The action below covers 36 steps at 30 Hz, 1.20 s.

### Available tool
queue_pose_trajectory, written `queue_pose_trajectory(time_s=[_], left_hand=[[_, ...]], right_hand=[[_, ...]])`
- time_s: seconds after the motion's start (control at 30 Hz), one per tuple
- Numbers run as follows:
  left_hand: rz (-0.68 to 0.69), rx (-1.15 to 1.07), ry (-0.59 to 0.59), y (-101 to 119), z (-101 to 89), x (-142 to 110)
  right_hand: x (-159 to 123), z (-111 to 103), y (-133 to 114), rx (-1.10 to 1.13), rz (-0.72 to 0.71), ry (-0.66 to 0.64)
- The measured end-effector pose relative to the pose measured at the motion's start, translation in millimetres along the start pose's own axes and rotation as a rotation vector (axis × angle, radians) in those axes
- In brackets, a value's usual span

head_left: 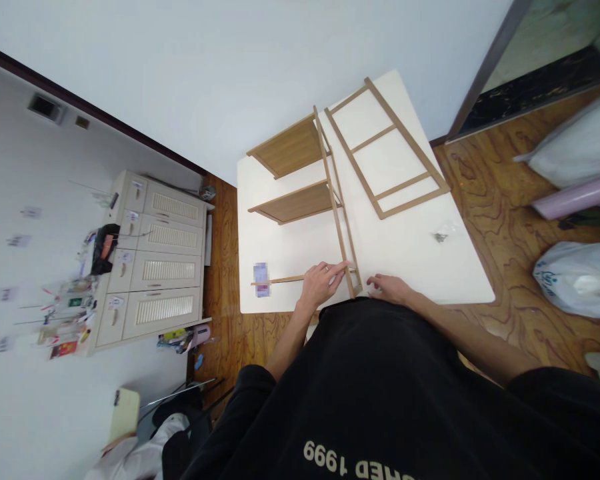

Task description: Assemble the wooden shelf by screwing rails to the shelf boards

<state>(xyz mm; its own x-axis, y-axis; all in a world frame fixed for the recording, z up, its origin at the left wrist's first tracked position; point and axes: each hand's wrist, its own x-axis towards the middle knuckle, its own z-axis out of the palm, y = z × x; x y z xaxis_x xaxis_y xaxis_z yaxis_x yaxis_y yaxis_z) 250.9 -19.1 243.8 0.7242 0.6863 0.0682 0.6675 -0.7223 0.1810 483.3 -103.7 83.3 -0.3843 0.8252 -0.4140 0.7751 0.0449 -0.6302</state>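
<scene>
A partly assembled wooden shelf (pixel 290 201) lies on its side on the white table (pixel 390 257), with two boards standing up from a ladder-like side frame (pixel 336 207). My left hand (pixel 323 283) is closed around the end of a thin wooden rail (pixel 286 279) where it meets the frame's near end. Its index finger reaches across the frame's upright. To the right of that corner, my right hand (pixel 387 288) hovers close to the frame with its fingers apart and slightly curled, holding nothing. The joint itself is hidden behind my left fingers.
A second wooden side frame (pixel 387 153) lies flat on the right part of the table. Near it is a small clear bag of hardware (pixel 441 236). A white cabinet (pixel 155 260) stands at left, and plastic bags (pixel 580 280) lie on the floor at right.
</scene>
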Motion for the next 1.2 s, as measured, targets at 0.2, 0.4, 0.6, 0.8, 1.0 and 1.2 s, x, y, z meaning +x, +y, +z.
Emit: queue_pose_trajectory(time_s=[0.2,0.4,0.6,0.8,1.0,1.2], left_hand=[[-0.101,-0.044,0.001,-2,6.1,-2],[-0.027,-0.044,0.023,-2,3.0,-2],[-0.002,-0.052,0.03,-7,-2.6,-9],[-0.027,-0.043,0.029,-10,-3.1,-10],[-0.01,-0.05,0.013,-8,-0.8,-4],[-0.009,-0.062,0.024,-7,-0.2,-3]], right_hand=[[15,7,-18,-0.062,-0.021,-0.072],[5,-4,-15,-0.02,0.047,-0.001],[-12,-53,-46,0.565,0.031,0.358],[-23,-94,-98,0.787,-0.044,0.471],[-24,-97,-106,0.715,-0.024,0.554],[-24,-93,-100,0.623,-0.051,0.564]])
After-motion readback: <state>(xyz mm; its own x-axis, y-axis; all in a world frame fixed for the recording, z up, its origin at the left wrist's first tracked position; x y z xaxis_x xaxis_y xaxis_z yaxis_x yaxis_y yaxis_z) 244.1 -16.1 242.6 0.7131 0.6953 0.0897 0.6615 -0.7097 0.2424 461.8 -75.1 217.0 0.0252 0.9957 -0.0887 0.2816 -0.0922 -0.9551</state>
